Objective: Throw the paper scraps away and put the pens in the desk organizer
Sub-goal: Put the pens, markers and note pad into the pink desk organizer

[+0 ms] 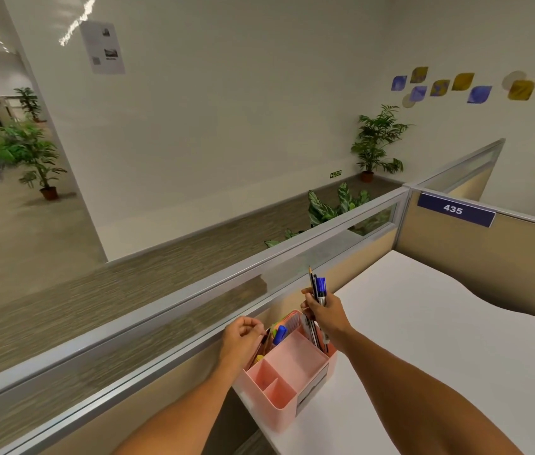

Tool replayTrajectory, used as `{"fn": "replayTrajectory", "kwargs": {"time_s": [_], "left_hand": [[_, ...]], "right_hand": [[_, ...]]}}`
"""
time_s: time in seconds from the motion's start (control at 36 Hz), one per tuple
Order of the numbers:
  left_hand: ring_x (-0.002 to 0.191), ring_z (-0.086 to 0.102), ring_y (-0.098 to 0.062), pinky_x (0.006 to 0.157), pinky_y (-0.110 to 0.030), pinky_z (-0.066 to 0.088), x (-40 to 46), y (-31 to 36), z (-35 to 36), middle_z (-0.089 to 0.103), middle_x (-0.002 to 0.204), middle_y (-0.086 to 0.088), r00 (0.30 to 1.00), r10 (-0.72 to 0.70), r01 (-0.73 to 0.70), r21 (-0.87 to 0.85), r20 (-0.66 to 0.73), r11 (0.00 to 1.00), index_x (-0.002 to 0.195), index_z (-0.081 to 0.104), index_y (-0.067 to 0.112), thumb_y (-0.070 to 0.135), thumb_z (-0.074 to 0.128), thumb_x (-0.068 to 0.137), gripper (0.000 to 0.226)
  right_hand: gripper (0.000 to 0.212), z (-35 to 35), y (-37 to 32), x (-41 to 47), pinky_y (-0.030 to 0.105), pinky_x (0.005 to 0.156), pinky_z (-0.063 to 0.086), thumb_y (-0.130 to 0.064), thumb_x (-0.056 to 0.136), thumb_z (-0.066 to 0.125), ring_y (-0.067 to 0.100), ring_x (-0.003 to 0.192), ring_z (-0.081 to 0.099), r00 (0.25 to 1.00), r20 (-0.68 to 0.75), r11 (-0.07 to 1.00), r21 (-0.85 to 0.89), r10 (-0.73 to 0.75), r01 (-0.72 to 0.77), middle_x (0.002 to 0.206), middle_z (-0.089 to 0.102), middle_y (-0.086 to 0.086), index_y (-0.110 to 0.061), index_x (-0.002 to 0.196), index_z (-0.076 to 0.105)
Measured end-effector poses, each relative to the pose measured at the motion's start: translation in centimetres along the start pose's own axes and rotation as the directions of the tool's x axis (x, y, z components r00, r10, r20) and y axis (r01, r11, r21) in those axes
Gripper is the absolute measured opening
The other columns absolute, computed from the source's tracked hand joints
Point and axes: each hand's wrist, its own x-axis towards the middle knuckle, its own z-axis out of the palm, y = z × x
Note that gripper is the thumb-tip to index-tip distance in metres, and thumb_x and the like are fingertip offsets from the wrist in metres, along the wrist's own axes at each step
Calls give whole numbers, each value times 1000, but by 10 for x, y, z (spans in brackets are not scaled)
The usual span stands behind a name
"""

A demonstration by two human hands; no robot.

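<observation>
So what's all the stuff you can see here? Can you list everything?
desk organizer: one, pink, on the near left corner of the desk.
pens in the right hand: a small bunch, black and blue, held upright above the organizer.
pens already in the organizer: a few, one blue-capped, in the back compartment.
desk: one, white.
partition: grey-framed with glass, beige panels, along the desk.
number sign: one, blue, reads 435, on the partition.
potted plants: several, green, by the wall and at left.
paper notice: one, white, on the wall.
leaf decorations: many, blue and yellow, on the right wall.
left hand: at the organizer's back edge.
right hand: holding the pens.
</observation>
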Motion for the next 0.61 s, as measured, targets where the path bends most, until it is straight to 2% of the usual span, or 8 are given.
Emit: {"fn": "replayTrajectory", "kwargs": {"time_s": [0.06,0.17,0.28,0.36,0.44,0.53,0.61], "left_hand": [[82,71,-8,67,-20,52,1,0,-2,76,82,6,1000,7,-7,-14,-2,1000,89,66,26,26,65,90,2],[81,70,-7,64,-18,48,1,3,-5,75,80,8,1000,25,-25,1,-13,1000,88,66,27,29,61,92,6],[85,69,-9,68,-20,47,1,3,-6,75,81,4,999,38,-38,-4,-16,999,88,67,23,29,60,93,10],[85,69,-10,69,-22,47,1,2,-7,74,80,6,999,39,-39,-8,-17,999,88,67,23,31,59,93,12],[86,69,-10,70,-22,47,2,3,-6,74,81,4,999,44,-44,-3,-18,999,88,67,22,30,58,94,13],[86,69,-9,69,-21,46,1,4,-5,74,81,5,999,46,-46,-3,-17,999,88,66,22,30,58,94,13],[85,68,-7,66,-19,44,0,5,-3,74,82,5,999,50,-50,1,-10,999,88,66,23,31,58,94,13]], "right_hand": [[20,-1,1,-1,38,87,55,-23,102,49,22,89,68,1000,-3,1000,-15,4,-4,95,69,9,-14,115,63],[19,-1,3,-2,35,83,54,-25,101,50,23,88,69,998,-28,999,15,52,-52,98,70,12,-13,113,61],[21,-3,4,-3,36,86,56,-24,101,50,23,90,71,998,-19,998,34,56,-55,98,73,10,-11,113,62],[22,-6,1,-3,39,92,54,-22,102,49,23,98,69,999,3,998,37,41,-41,107,73,8,-12,117,61],[25,-8,-4,-3,33,88,53,-22,102,50,24,103,67,1000,15,999,31,11,-12,115,70,8,-10,121,60],[27,-7,-10,-2,39,95,51,-21,102,49,23,108,63,1000,7,1000,13,-5,5,119,67,7,-9,123,60],[25,-3,-15,-1,31,90,47,-20,102,50,17,105,60,999,-27,1000,6,-26,27,115,65,4,-9,121,62]]}}
